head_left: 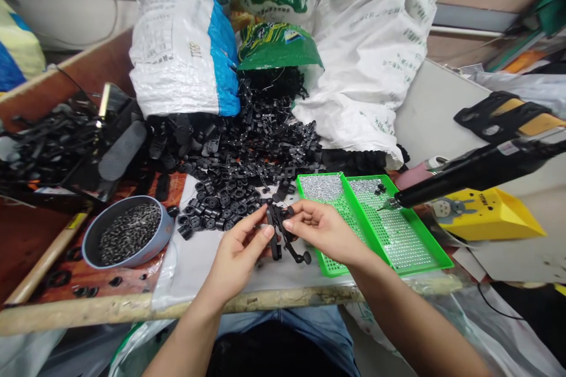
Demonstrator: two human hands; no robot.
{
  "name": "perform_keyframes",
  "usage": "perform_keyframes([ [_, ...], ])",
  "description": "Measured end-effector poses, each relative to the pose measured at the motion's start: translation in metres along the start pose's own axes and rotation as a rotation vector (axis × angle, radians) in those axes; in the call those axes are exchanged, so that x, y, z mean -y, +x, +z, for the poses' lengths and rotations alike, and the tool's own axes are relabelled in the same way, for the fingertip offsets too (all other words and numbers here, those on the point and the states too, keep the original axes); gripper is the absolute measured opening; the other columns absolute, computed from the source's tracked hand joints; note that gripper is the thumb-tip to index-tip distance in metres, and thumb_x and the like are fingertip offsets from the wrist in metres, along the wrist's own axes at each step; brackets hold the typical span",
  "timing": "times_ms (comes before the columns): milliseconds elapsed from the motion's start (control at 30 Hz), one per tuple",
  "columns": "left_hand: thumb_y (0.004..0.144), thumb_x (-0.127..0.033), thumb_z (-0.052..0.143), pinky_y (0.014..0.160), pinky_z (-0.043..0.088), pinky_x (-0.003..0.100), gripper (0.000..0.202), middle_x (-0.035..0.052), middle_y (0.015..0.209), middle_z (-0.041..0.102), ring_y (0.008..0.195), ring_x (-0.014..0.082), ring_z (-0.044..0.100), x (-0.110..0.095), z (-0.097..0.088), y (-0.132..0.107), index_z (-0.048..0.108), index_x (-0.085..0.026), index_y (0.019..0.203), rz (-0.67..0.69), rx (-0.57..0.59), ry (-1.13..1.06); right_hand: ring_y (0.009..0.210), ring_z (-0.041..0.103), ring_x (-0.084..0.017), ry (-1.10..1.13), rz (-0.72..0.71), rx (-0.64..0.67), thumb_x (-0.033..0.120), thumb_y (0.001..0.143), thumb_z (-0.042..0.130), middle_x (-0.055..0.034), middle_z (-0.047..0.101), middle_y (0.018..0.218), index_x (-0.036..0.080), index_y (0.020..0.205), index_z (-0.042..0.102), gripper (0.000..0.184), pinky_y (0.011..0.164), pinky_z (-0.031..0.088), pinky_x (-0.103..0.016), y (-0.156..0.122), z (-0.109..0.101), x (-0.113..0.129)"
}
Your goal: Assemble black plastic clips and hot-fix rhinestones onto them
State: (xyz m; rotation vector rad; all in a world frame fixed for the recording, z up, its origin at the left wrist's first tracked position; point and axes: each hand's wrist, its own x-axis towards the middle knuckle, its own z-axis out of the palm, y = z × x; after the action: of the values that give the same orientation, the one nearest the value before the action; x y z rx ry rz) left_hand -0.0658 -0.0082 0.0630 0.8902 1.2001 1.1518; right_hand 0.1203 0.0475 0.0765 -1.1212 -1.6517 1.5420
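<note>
Both hands meet over the front of the workbench around a black plastic jointed part (288, 237) with a round knob at its lower end. My left hand (241, 250) pinches its left side between thumb and fingers. From the right, my right hand (325, 228) grips the upper portion with thumb and forefinger. The fingers hide some of the part. Just behind lie small black round wheels (216, 203) in a loose pile. Close to my right hand sits a green tray (333, 268) with small silver pieces in it.
At left stands a blue bowl (91, 241) of small dark metal pieces. A black power screwdriver (469, 171) hangs over a second green tray (444, 264). Heaped black parts (260, 129) spill from sacks (181, 53) behind. A yellow bin (499, 215) is at right. A wooden rail (110, 309) edges the bench.
</note>
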Motion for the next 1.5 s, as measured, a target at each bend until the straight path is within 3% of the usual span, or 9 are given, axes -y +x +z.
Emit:
perform_keyframes([
  [500,0.074,-0.056,0.081,0.064,0.061,0.027,0.07,0.0111,0.132,0.07,0.101,0.0277,0.07,-0.001,0.008,0.003,0.067,-0.023,0.135,-0.017,-0.022,-0.009,0.07,0.067,-0.015,0.082,0.018,-0.035,0.039,0.082,0.072,-0.0002,0.069,0.076,0.02,0.088,0.062,0.023,0.069,0.058,-0.032,-0.001,0.006,-0.008],
  [800,0.076,-0.052,0.08,0.064,0.062,0.027,0.069,0.0131,0.125,0.073,0.107,0.0298,0.07,0.006,0.012,0.007,0.065,-0.02,0.135,-0.002,-0.011,-0.05,0.07,0.062,-0.014,0.023,0.005,-0.11,0.038,0.083,0.07,0.0013,0.064,0.075,0.022,0.088,0.057,0.021,0.066,0.052,-0.029,-0.001,0.009,-0.02],
  [1033,0.079,-0.037,0.081,0.068,0.061,0.027,0.066,0.0086,0.128,0.068,0.102,0.0244,0.068,0.022,0.011,0.002,0.061,-0.029,0.141,0.14,-0.018,0.231,0.067,0.062,-0.014,0.007,0.028,-0.154,0.034,0.078,0.075,0.0012,0.066,0.074,0.021,0.087,0.06,0.022,0.064,0.05,-0.028,0.002,0.006,-0.027],
  [1100,0.08,-0.036,0.079,0.068,0.059,0.027,0.061,0.009,0.122,0.069,0.095,0.0221,0.068,0.02,0.008,0.002,0.064,-0.027,0.138,0.124,0.024,0.212,0.064,0.06,-0.011,0.1,0.057,-0.093,0.033,0.075,0.079,0.0027,0.065,0.071,0.02,0.081,0.06,0.024,0.061,0.05,-0.026,0.003,0.001,-0.027],
  [1267,0.077,-0.038,0.081,0.063,0.052,0.024,0.065,0.0086,0.088,0.075,0.078,0.0204,0.069,0.011,0.005,0.009,0.063,-0.019,0.137,-0.113,0.296,-0.064,0.044,0.055,-0.007,0.468,0.224,0.275,0.039,0.066,0.088,0.0073,0.061,0.057,0.019,0.073,0.056,0.038,0.042,0.045,-0.019,0.007,-0.012,-0.033],
  [1367,0.074,-0.035,0.083,0.063,0.051,0.025,0.058,0.0094,0.094,0.075,0.074,0.0184,0.067,0.013,0.008,0.015,0.068,-0.017,0.127,-0.079,0.265,-0.046,0.05,0.062,-0.009,0.376,0.166,0.402,0.039,0.065,0.088,0.0051,0.067,0.063,0.018,0.076,0.061,0.037,0.048,0.051,-0.021,0.021,-0.03,-0.036],
  [1433,0.072,-0.033,0.085,0.064,0.053,0.025,0.053,0.0099,0.104,0.074,0.073,0.0166,0.067,0.017,0.011,0.019,0.07,-0.018,0.121,-0.041,0.194,-0.017,0.067,0.07,-0.013,0.044,0.112,0.304,0.037,0.066,0.087,0.0009,0.074,0.076,0.018,0.082,0.068,0.031,0.063,0.058,-0.027,0.038,-0.05,-0.034],
  [1467,0.072,-0.033,0.084,0.064,0.053,0.025,0.052,0.01,0.108,0.073,0.073,0.0162,0.067,0.019,0.013,0.021,0.07,-0.018,0.12,-0.033,0.163,-0.014,0.077,0.072,-0.016,-0.163,0.094,0.152,0.035,0.069,0.085,-0.0013,0.076,0.084,0.019,0.086,0.071,0.028,0.072,0.059,-0.03,0.049,-0.061,-0.033],
  [1500,0.073,-0.033,0.084,0.063,0.054,0.025,0.051,0.0101,0.11,0.072,0.074,0.0162,0.068,0.02,0.014,0.022,0.069,-0.018,0.119,-0.033,0.145,-0.022,0.085,0.072,-0.017,-0.374,0.097,-0.143,0.036,0.075,0.081,-0.0027,0.077,0.09,0.02,0.088,0.072,0.022,0.08,0.058,-0.032,0.062,-0.073,-0.032],
])
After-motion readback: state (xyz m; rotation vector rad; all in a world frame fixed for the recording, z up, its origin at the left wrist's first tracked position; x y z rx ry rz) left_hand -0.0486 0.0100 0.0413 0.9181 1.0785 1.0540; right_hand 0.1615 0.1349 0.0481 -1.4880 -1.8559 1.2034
